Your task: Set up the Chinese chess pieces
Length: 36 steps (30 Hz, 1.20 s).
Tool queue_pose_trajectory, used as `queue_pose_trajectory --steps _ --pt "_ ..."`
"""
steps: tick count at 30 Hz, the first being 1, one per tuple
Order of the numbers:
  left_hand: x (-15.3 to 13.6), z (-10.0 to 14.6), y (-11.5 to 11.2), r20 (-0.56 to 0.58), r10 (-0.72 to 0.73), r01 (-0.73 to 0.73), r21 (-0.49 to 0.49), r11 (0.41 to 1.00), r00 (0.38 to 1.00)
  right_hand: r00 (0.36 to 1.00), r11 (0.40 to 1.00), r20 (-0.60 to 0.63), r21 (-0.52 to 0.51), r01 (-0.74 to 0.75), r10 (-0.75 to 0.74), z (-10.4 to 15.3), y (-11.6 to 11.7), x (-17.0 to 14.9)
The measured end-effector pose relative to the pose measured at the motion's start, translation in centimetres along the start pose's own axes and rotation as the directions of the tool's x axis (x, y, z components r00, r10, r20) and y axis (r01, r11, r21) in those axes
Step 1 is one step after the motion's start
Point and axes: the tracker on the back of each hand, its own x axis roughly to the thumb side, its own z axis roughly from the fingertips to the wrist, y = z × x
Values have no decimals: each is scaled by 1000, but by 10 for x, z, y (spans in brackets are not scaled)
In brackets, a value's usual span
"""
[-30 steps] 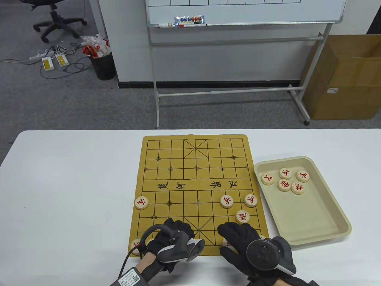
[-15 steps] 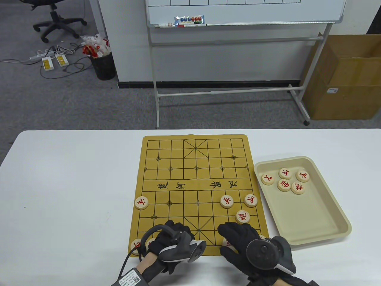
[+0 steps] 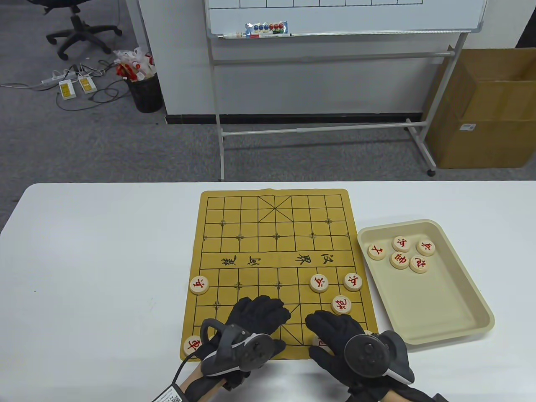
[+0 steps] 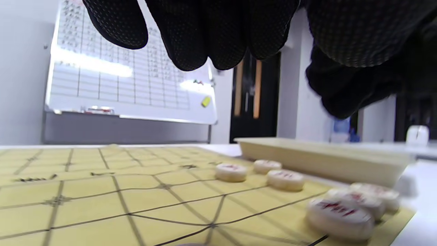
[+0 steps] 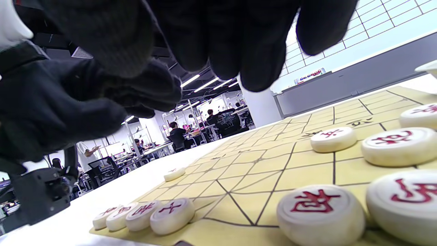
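Both black-gloved hands, left hand (image 3: 257, 318) and right hand (image 3: 335, 335), hover relaxed and empty over the yellow felt board's (image 3: 251, 234) near edge; next, fetch round cream pieces (image 3: 400, 259) from the beige tray (image 3: 460, 310).

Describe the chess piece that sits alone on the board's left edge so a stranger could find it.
Start at the yellow board and follow its left edge toward the hands. The lone piece sits just below the river lettering; unlike the three pieces clustered on the right, it has no neighbour.
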Motion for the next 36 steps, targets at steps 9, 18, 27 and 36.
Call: queue_pose_trajectory --steps 9,18,27,36 --pt "5 3 -6 17 100 -99 -39 994 995 1000 1000 -17 -11 26 -26 -5 -13 -5" --pt "5 4 -8 28 83 -82 -45 996 996 875 922 -302 34 -386 377 -78 -102 -91" --pt "3 6 -5 30 112 -112 -19 994 993 660 781 -427 434 -450 618 -149 -52 -197" --pt "2 8 0 34 132 -132 -9 991 991 605 667 -337 570 -479 722 -169 -13 -221"
